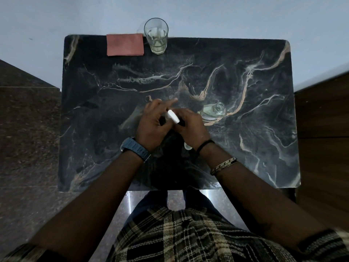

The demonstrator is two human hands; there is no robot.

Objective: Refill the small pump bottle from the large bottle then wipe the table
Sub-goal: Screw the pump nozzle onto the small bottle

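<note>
Left hand: your left hand (151, 120) is curled around one end of a small white bottle (172, 116), index finger stretched forward and free; a blue watch (135, 148) sits on that wrist.
Right hand: your right hand (190, 123) pinches the other end of the white bottle, fingers closed on it; a black band and a striped bangle (223, 166) are on that arm.
White bottle: held tilted between both hands above the middle of the tabletop (245, 148); whether it is the pump bottle's body or its top, you cannot tell.
Glass bottle: a clear bottle (214, 112) stands open-mouthed just right of your right hand, not touched.
White cap: a small pale piece (187, 146) lies on the tabletop under your right wrist, partly hidden.
Glass: a tumbler (156, 35) with a little pale liquid stands at the far edge.
Cloth: a folded reddish cloth (125, 44) lies just left of the tumbler.
Writing: no label or brand is readable on any item.
</note>
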